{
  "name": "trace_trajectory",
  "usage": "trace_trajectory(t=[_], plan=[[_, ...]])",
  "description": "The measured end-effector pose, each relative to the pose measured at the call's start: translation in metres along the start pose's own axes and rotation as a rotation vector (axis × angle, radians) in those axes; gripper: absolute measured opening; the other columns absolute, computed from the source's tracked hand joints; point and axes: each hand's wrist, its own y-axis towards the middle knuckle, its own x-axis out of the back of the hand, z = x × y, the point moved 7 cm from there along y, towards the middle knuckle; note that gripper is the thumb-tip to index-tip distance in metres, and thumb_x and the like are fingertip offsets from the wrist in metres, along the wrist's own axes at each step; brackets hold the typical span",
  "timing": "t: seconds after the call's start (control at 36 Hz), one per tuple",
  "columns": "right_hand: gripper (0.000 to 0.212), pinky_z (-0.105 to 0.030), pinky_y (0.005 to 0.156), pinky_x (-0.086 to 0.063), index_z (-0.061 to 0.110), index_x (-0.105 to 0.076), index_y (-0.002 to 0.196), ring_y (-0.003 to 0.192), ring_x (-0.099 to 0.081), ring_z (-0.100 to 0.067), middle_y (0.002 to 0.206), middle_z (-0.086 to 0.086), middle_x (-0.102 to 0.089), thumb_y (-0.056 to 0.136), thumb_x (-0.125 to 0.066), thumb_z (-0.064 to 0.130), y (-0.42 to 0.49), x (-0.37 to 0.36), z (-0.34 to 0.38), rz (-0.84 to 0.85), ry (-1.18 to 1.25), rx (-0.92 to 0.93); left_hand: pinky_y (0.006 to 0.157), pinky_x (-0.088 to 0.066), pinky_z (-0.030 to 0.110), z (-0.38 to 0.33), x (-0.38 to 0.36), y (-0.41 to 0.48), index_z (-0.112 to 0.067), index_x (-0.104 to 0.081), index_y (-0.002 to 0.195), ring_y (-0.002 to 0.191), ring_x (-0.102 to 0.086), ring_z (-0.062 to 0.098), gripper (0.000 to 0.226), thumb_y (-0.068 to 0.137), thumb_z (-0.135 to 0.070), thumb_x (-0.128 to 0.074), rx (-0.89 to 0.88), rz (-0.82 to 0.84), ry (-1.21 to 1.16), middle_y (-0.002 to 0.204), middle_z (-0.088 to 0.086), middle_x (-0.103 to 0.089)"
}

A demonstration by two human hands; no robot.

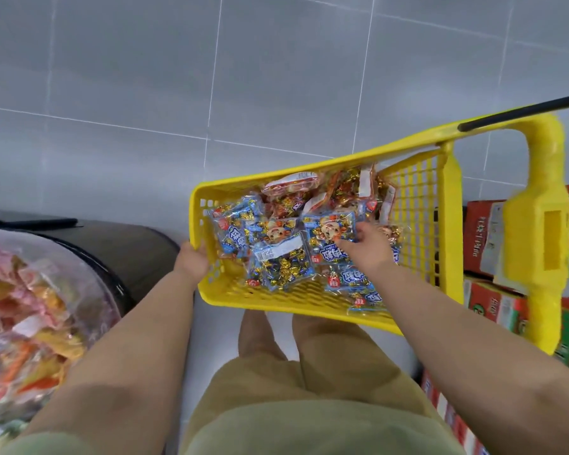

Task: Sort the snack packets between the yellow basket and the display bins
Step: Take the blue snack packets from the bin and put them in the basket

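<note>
While our left hand (193, 261) gripped the basket (414, 208) rim, our right hand (370, 249) pinched a blue packet (327, 236); lifting it to the lower-left bin (63, 249) seemed next.

Grey tiled floor (128, 77) w/ pale grout lines, red cardboard boxes (483, 238) stacked rt, dark rounded base (128, 251) lt.
</note>
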Motion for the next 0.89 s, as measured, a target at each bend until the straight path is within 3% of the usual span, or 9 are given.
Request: trace_trajectory(t=[0.14, 0.31, 0.42, 0.47, 0.5, 0.56, 0.67, 0.78, 0.89], plan=[[0.024, -0.021, 0.049, -0.031, 0.022, -0.046, 0.078, 0.063, -0.040, -0.014, 0.065, 0.010, -0.037, 0.085, -0.068, 0.030, -0.017, 0.008, 0.008, -0.027, 0.044, 0.048, 0.090, -0.043, 0.042, -0.001, 0.000, 0.002, -0.003, -0.045, 0.109, 0.111, -0.056, 0.041, 0.025, 0.102, -0.026, -0.041, -0.064, -0.005, -0.033, 0.119, 0.029, -0.058], [0.029, -0.025, 0.056, -0.029, 0.011, -0.046, 0.076, 0.060, -0.032, -0.012, 0.069, 0.003, -0.034, 0.084, -0.069, 0.028, -0.060, 0.035, 0.021, -0.148, 0.293, 0.147, 0.096, -0.045, 0.042, -0.001, 0.004, -0.003, 0.006, -0.049, 0.124, 0.115, -0.055, 0.040, 0.046, 0.102, -0.033, -0.040, -0.065, 0.057, 0.011, 0.125, 0.028, -0.057], [0.034, -0.019, 0.051, -0.028, 0.015, -0.043, 0.066, 0.054, -0.031, -0.005, 0.061, 0.001, -0.028, 0.081, -0.072, 0.026, -0.088, 0.016, 0.036, -0.016, 0.469, 0.180, 0.100, -0.039, 0.039, -0.014, 0.020, -0.024, 0.003, -0.040, 0.134, 0.125, -0.049, 0.035, 0.056, 0.094, -0.033, -0.057, -0.115, -0.085, -0.076, 0.135, 0.024, -0.050], [0.015, -0.021, 0.057, -0.037, 0.018, -0.060, 0.085, 0.062, -0.043, -0.004, 0.064, -0.005, -0.045, 0.080, -0.073, 0.024, -0.093, -0.014, 0.042, 0.173, 0.530, 0.105, 0.096, -0.041, 0.034, -0.028, 0.034, -0.046, -0.004, -0.049, 0.126, 0.121, -0.052, 0.031, 0.046, 0.093, -0.033, -0.059, -0.253, -0.195, -0.190, 0.129, 0.019, -0.055], [0.029, -0.024, 0.065, -0.043, 0.015, -0.062, 0.105, 0.071, -0.051, -0.005, 0.077, -0.005, -0.057, 0.080, -0.073, 0.024, -0.093, -0.031, 0.042, 0.260, 0.560, 0.063, 0.087, -0.046, 0.031, -0.034, 0.037, -0.058, -0.009, -0.054, 0.116, 0.111, -0.057, 0.027, 0.035, 0.094, -0.035, -0.058, -0.297, -0.184, -0.296, 0.118, 0.015, -0.061], [0.056, -0.032, 0.082, -0.047, 0.007, -0.052, 0.128, 0.095, -0.059, -0.011, 0.108, -0.001, -0.063, 0.079, -0.074, 0.024, -0.095, -0.059, 0.046, 0.357, 0.578, -0.028, 0.069, -0.052, 0.025, -0.041, 0.025, -0.080, -0.012, -0.055, 0.110, 0.088, -0.064, 0.017, 0.032, 0.097, -0.041, -0.050, -0.227, 0.069, -0.630, 0.094, 0.004, -0.068], [0.060, -0.036, 0.093, -0.047, 0.001, -0.052, 0.127, 0.105, -0.061, -0.017, 0.111, 0.000, -0.064, 0.078, -0.076, 0.025, -0.094, -0.097, 0.057, 0.427, 0.611, -0.073, 0.088, -0.053, 0.043, -0.045, -0.009, -0.120, -0.015, -0.054, 0.124, 0.088, -0.068, 0.015, 0.046, 0.086, -0.041, -0.052, -0.094, 0.657, -0.814, 0.110, 0.003, -0.068], [0.021, -0.039, 0.087, -0.048, 0.020, -0.066, 0.093, 0.094, -0.058, -0.016, 0.094, 0.004, -0.065, 0.087, -0.062, 0.040, -0.080, -0.104, 0.053, 0.382, 0.591, -0.049, 0.073, -0.058, 0.042, -0.026, -0.007, -0.116, -0.007, -0.058, 0.118, 0.077, -0.072, 0.021, 0.029, 0.090, -0.005, -0.058, -0.102, 0.581, -0.776, 0.101, 0.013, -0.070], [0.039, -0.036, 0.086, -0.047, 0.013, -0.053, 0.121, 0.097, -0.055, -0.019, 0.117, -0.005, -0.056, 0.087, -0.063, 0.030, -0.048, -0.082, 0.034, 0.055, 0.221, 0.032, 0.060, -0.060, 0.036, -0.006, 0.000, -0.099, -0.004, -0.057, 0.109, 0.063, -0.071, 0.019, 0.020, 0.089, -0.001, -0.060, -0.037, 0.434, -0.820, 0.079, 0.009, -0.074]])
